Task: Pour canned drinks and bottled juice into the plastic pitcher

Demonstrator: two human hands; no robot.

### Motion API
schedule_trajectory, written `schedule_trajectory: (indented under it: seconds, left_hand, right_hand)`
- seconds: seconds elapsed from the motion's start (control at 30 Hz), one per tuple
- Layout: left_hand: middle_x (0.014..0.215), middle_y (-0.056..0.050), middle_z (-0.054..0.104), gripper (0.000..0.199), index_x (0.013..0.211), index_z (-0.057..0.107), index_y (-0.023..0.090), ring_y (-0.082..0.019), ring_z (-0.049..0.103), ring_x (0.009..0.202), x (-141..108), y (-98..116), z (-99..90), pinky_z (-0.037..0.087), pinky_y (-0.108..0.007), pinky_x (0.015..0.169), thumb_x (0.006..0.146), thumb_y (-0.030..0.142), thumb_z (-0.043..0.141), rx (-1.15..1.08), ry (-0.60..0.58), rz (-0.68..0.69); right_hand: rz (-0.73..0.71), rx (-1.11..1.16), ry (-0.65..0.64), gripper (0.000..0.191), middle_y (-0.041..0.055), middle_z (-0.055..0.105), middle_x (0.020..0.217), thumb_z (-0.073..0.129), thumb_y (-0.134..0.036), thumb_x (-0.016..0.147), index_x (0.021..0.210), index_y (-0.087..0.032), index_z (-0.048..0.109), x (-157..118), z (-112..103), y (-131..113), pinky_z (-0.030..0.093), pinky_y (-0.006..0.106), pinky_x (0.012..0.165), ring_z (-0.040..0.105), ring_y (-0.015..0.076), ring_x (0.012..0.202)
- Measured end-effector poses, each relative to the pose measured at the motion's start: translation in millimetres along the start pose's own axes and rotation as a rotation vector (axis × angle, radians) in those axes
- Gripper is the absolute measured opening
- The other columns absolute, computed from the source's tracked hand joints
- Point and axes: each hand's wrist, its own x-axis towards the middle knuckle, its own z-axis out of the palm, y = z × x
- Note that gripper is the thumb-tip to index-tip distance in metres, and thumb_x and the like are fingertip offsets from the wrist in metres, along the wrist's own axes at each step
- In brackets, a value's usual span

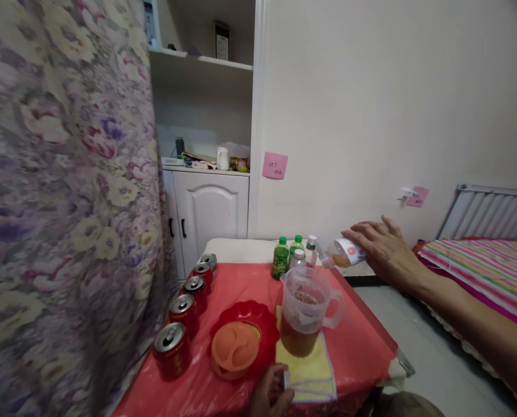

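My right hand grips a clear plastic bottle with a white label, tilted almost level, its neck pointing left above the rim of a measuring jug. Some amber liquid is in the bottle. The translucent jug stands upright, holding brown liquid with froth on top, its handle towards the right. Low in view, my left hand is closed with a small white bottle cap between its fingers. Under the jug lies a yellow cloth.
Several drink cans line the left of the red-covered table. A scalloped red plate carries an orange divided dish. Behind the jug stand green bottles and clear ones. A floral curtain hangs left; a striped bed is right.
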Motion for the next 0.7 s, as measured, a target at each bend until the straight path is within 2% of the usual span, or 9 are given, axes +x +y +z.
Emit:
schedule_trajectory:
  seconds: [0.37, 0.53, 0.7]
  left_hand:
    - [0.101, -0.01, 0.071, 0.039, 0.117, 0.066, 0.016, -0.024, 0.067, 0.092, 1.4, -5.2, 0.6, 0.053, -0.035, 0.085, 0.079, 0.028, 0.067, 0.006, 0.009, 0.014]
    - [0.101, -0.009, 0.071, 0.039, 0.117, 0.066, 0.018, -0.023, 0.066, 0.091, -0.9, -1.4, 1.5, 0.053, -0.034, 0.083, 0.08, 0.03, 0.068, -0.022, 0.002, 0.01]
    - [0.102, -0.008, 0.071, 0.038, 0.116, 0.066, 0.019, -0.023, 0.066, 0.092, -1.6, 4.2, 1.8, 0.053, -0.033, 0.084, 0.08, 0.03, 0.069, -0.02, 0.007, 0.012]
  right_hand:
    - [-0.082, -0.018, -0.011, 0.056, 0.0086, 0.065, 0.131, 0.043, 0.0, 0.092, 0.138, -0.03, 0.053, 11.1, -2.4, -8.8, 0.014, 0.059, 0.118, 0.055, 0.0264, 0.124]
    - [-0.145, -0.013, -0.035, 0.063, 0.0112, 0.064, 0.132, 0.043, 0.003, 0.087, 0.142, -0.028, 0.05, 17.9, -3.0, -15.4, 0.013, 0.062, 0.119, 0.052, 0.028, 0.128]
    - [-0.185, -0.036, -0.051, 0.058, 0.0124, 0.065, 0.13, 0.046, -0.003, 0.089, 0.142, -0.026, 0.05, 24.4, -8.1, -26.5, 0.016, 0.063, 0.118, 0.053, 0.0308, 0.127]
